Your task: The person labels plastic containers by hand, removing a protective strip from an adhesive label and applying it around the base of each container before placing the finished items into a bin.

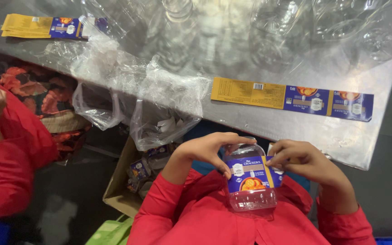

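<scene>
Both of my hands hold a clear plastic jar (252,198) against my red-sleeved lap, just below the table edge. A blue and yellow label (250,174) wraps around the jar's middle. My left hand (207,149) grips the jar's top and left side. My right hand (302,159) presses fingertips on the label's right edge. A flat strip of the same blue and yellow labels (291,97) lies on the metal table (323,131) just beyond my hands.
Several clear empty jars (268,27) in plastic wrap cover the table's far side. Crumpled plastic bags (159,109) hang over the table edge. Another label strip (41,26) lies far left. A cardboard box (121,186) sits below. Another person's red sleeve (10,163) is at left.
</scene>
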